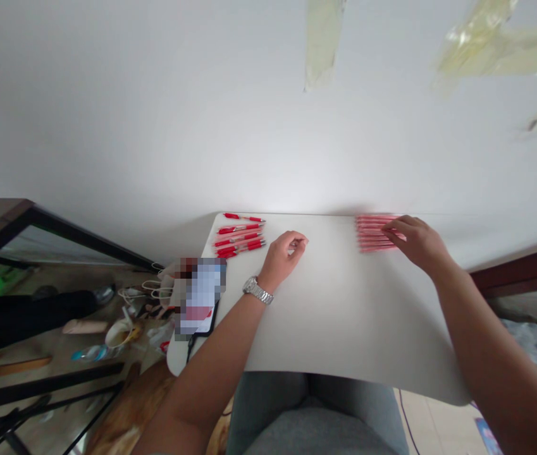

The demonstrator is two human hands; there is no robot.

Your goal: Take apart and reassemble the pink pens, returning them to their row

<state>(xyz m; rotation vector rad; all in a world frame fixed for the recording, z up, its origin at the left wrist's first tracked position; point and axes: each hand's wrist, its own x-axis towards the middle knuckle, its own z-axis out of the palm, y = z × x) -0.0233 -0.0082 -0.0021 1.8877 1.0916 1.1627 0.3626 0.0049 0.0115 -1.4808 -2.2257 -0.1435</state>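
Pink barrels [371,232] touch right hand [415,241]; red pens [240,237] lie near left hand [285,253].

A white tabletop [344,328] stood against a pale wall [154,126], which bore strips of yellowish tape [322,41]. A phone [200,300] lay at the tabletop's left edge, its screen blurred. Beyond that edge were a cup [117,335], a white cable [147,291] and a dark-framed glass cabinet [59,243].
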